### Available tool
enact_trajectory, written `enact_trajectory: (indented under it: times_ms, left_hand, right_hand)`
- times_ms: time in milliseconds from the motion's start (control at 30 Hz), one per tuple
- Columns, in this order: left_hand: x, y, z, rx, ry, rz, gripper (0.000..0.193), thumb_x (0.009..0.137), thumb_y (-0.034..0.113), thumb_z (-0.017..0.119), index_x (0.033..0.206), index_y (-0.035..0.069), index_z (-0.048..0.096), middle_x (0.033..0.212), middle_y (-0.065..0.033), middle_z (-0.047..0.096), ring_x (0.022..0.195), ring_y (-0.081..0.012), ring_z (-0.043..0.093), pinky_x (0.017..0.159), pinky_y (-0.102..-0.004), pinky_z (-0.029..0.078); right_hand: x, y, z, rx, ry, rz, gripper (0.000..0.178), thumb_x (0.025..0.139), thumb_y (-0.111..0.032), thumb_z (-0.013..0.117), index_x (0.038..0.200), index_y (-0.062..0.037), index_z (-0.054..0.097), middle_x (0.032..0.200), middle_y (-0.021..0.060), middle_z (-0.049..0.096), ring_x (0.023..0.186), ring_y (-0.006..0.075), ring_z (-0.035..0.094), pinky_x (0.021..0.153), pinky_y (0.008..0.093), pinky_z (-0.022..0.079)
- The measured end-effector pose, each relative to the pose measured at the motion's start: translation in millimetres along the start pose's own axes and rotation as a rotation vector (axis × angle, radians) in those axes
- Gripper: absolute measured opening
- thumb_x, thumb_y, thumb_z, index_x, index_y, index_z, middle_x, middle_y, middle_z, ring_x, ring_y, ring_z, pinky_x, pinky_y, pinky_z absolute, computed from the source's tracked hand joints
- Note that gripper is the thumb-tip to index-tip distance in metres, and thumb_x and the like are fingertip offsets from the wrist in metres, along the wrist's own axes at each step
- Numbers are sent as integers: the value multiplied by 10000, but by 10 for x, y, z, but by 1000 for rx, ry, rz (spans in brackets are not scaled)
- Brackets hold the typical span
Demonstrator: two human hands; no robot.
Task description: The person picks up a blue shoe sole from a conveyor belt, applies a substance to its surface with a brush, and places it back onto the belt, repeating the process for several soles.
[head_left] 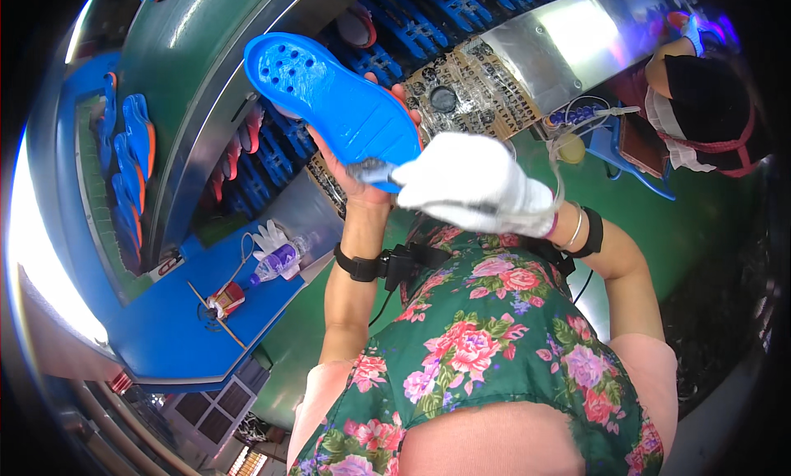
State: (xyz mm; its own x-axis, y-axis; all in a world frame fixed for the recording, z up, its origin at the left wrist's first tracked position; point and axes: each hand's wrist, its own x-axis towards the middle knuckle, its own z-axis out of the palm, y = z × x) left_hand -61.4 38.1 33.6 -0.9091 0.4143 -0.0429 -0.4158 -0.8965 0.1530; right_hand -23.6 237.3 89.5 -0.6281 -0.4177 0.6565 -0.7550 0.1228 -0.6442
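Note:
A blue shoe sole (pixel 354 118) with a cluster of round holes at one end and grooves across the other is held up, tilted. My bare left hand (pixel 334 165) supports it from behind, with fingertips wrapped over its right edge. Wet-looking shine covers its upward face. My right hand (pixel 465 184), in a white glove and blurred by motion, is closed round a small brush (pixel 372 172). The brush's dark end touches or hovers over the sole's lower end; I cannot tell which. The glove hides its handle.
Beyond the sole runs a machine line with blue racks (pixel 461 15) and cardboard (pixel 470 89). Blue soles with orange edges (pixel 128 163) stand at left. A blue table (pixel 177 336) bears a bottle (pixel 276 260), a white glove (pixel 268 239) and a red pot (pixel 227 299). Another person (pixel 709 105) is at far right.

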Motion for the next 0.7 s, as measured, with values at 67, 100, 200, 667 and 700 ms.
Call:
enact_trajectory:
  times_ms: [67,100,200,667,700]
  left_hand:
    - [-12,-8,70,30,11,-22,1048,843,808,588,1563,86,345,1421,-271,541,1153,-474,622,968,-593,534]
    - [-32,-36,126,-16,14,-22,1083,827,822,589,1565,69,339,1406,-272,548,1143,-463,629,957,-577,545]
    - [-88,-69,246,-15,76,-9,1143,800,843,594,1565,36,328,1370,-279,562,1123,-438,644,936,-542,567]
    - [-143,243,81,266,72,-175,1072,847,725,620,1551,-20,309,1400,-250,500,1139,-432,580,954,-543,542]
    - [-126,266,78,280,27,-216,1064,859,711,610,1565,-19,292,1440,-248,482,1155,-441,575,956,-557,535]
  right_hand:
    - [-17,-73,0,179,-27,66,201,791,-72,820,986,-114,794,1039,69,770,903,255,724,787,363,581]
    - [-27,-81,-15,308,-38,123,180,793,-72,823,966,-113,797,1026,71,773,898,247,726,788,360,580]
    - [-51,10,-17,348,80,311,137,811,-77,830,944,-85,797,964,85,783,875,213,730,772,346,576]
    - [-148,-103,10,186,-90,88,229,819,-61,765,1037,-131,775,1032,86,759,896,290,709,758,363,572]
    - [-144,-175,-8,227,-104,126,211,810,-71,781,1012,-131,785,1011,76,764,886,260,717,766,354,574]
